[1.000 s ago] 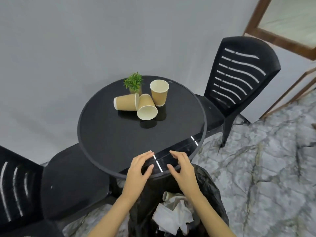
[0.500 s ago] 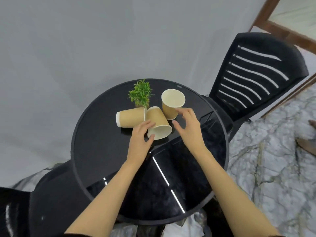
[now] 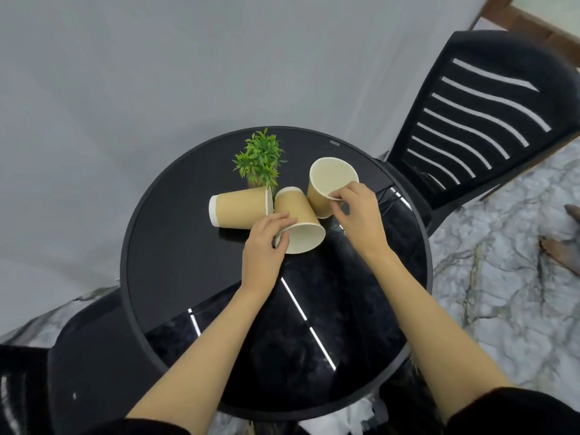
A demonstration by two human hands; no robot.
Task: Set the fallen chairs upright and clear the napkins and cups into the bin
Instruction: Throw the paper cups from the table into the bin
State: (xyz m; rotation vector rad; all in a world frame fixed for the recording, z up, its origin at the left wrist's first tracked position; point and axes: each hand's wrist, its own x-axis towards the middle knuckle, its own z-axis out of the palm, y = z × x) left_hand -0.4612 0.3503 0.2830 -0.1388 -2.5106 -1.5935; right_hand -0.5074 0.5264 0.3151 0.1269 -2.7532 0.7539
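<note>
Three brown paper cups sit on the round black table [image 3: 175,255]. My left hand [image 3: 265,246] grips the rim of the middle cup [image 3: 298,221], which lies on its side with its mouth toward me. My right hand [image 3: 357,211] pinches the near rim of the upright cup [image 3: 329,183]. A third cup [image 3: 240,207] lies on its side at the left, untouched. A black slatted chair [image 3: 489,120] stands upright at the right. Another black chair [image 3: 91,356] stands at the lower left, its seat partly under the table.
A small green plant [image 3: 260,158] stands just behind the cups. White napkins [image 3: 345,417] in a black bin bag show below the table's near edge. A grey wall is behind; marble floor [image 3: 502,277] spreads to the right, where someone's foot [image 3: 561,249] rests.
Both hands rose from over the bin, crossed the table, and closed on the cups: the left on the lying middle cup, the right on the upright one. The view moved closer.
</note>
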